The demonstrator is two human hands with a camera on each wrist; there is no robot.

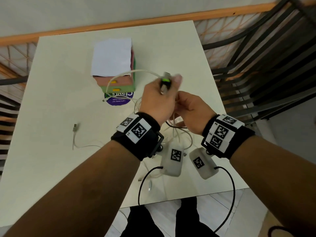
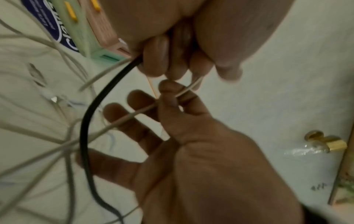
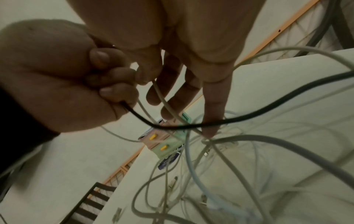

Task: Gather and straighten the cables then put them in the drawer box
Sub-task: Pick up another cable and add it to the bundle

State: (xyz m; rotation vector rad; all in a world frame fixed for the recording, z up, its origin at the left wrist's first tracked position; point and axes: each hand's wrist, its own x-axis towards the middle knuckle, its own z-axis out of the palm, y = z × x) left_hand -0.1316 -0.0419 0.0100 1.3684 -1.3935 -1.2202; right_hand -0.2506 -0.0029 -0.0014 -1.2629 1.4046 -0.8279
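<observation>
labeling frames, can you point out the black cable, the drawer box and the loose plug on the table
black cable (image 3: 268,112), right wrist view, mid-span
drawer box (image 1: 118,82), head view, pink drawer front
loose plug (image 1: 75,127), head view, connector end

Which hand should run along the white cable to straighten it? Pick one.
Right, probably. The right hand pinches the white cable, other fingers free; the left hand is clenched round the black cable.

White table (image 1: 56,93); purple round sticker (image 1: 119,100); slatted chairs (image 1: 266,65).
</observation>
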